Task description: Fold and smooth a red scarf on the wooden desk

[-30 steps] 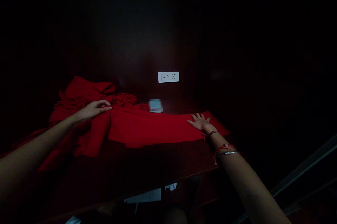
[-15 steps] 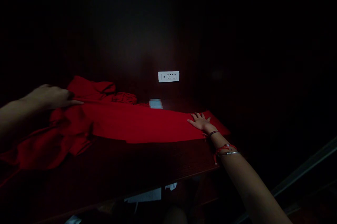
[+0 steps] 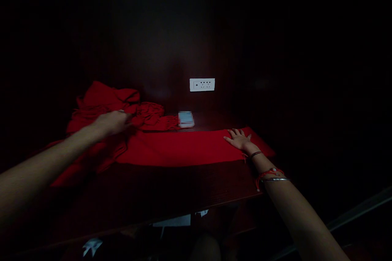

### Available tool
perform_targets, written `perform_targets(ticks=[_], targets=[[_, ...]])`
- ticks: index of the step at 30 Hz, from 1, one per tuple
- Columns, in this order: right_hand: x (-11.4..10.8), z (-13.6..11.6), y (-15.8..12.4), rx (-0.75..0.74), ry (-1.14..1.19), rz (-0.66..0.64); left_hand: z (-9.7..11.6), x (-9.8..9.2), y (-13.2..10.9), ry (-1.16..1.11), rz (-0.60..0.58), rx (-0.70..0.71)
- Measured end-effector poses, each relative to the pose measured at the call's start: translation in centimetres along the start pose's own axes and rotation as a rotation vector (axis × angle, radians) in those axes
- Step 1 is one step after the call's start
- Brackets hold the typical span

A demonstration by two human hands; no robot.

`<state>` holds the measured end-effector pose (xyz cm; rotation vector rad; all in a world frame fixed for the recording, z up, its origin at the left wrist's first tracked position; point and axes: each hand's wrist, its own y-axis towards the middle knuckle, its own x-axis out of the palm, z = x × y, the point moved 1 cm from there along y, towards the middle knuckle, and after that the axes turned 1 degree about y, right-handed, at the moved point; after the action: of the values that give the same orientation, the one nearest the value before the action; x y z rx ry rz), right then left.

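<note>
A long red scarf point(image 3: 180, 148) lies across a dark wooden surface, its right part spread flat and its left part bunched into a heap. Fringe shows at the back, by a small pale-blue packet point(image 3: 186, 119) that is blurred out. My right hand point(image 3: 240, 140) presses flat on the scarf's right part, fingers spread. Over the border between heap and flat strip, my left hand point(image 3: 114, 122) is closed on the scarf's cloth; its fingertips are in shadow. A cord bracelet and a metal bangle circle my right wrist.
A white power socket point(image 3: 202, 84) is set in the dark back wall. Below the front edge of the surface point(image 3: 214, 204) are pale papers point(image 3: 173, 221) and a crumpled white piece point(image 3: 92, 247). The right side is very dark.
My left hand has moved right and slightly down, bunching the scarf's left part and uncovering the fringe and more of the packet. My right hand stays on the scarf; the view has shifted a little.
</note>
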<state>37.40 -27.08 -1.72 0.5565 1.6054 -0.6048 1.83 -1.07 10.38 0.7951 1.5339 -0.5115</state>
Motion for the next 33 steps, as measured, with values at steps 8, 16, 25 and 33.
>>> perform_targets(ticks=[8,16,25,33], targets=[[-0.2,0.2,-0.4,-0.012,-0.006,0.028,16.1,9.3,0.4,-0.226,-0.008,0.458],[-0.3,-0.1,-0.7,0.008,-0.023,-0.001,12.6,11.1,-0.6,-0.26,-0.148,0.364],[-0.8,-0.4,-1.1,-0.052,-0.039,0.173,15.4,8.6,0.4,-0.258,-0.169,0.332],[-0.2,0.2,-0.5,-0.058,0.004,0.0,19.8,10.1,2.1,-0.283,-0.119,0.41]])
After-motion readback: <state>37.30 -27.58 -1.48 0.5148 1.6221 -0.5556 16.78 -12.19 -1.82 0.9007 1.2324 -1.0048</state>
